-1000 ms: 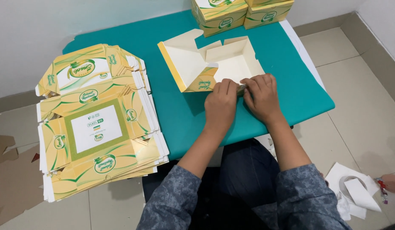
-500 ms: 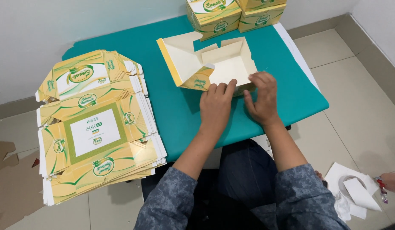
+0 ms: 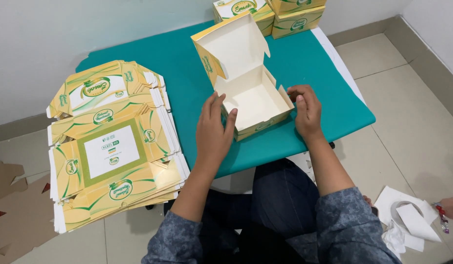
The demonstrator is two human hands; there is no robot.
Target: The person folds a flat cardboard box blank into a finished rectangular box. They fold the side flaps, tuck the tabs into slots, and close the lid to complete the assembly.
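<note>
While flanked by grips, box (image 3: 253,100).

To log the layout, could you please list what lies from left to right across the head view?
Stack of flat yellow box blanks → left hand → open yellow box → right hand → white paper scraps on the floor.

An open yellow-green carton (image 3: 251,93) stands mid-table, closed cartons (image 3: 265,12) behind, flat carton blanks (image 3: 111,146) stacked at left.
</note>
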